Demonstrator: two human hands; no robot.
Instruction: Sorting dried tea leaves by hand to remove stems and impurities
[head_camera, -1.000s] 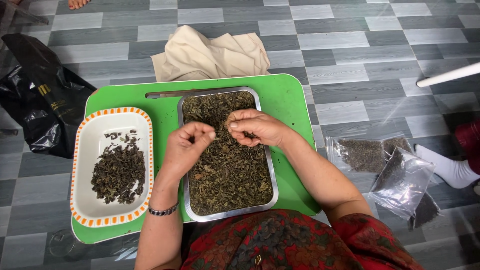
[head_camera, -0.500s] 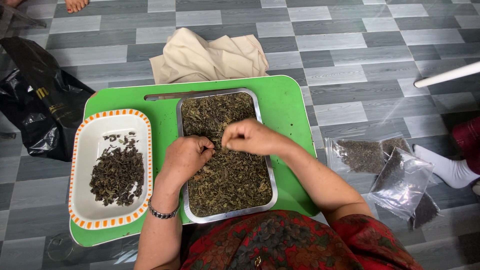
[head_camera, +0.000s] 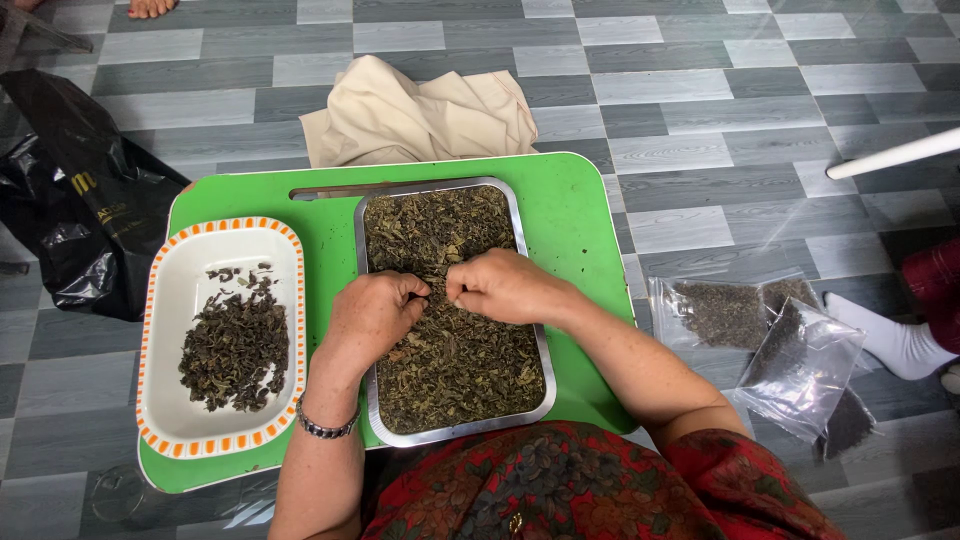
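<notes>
The person sits on the grey tiled floor with a green tray table across the lap, and both hands are down in a metal tray full of dried green leaves. The left hand, with a beaded bracelet at the wrist, is curled over the leaves near the tray's middle, fingertips pinched together on a few bits. The right hand lies just beside it, knuckles up, its fingers likewise drawn together on the leaves; the two hands nearly touch. Left of the metal tray, on the same green table, stands a white dish with an orange-checked rim, holding a smaller heap of darker sorted leaves. Beyond the table lies a crumpled beige cloth; a black plastic bag slumps at the far left. On the floor to the right lie clear plastic pouches with dark leaves inside, near someone's white-socked foot.
</notes>
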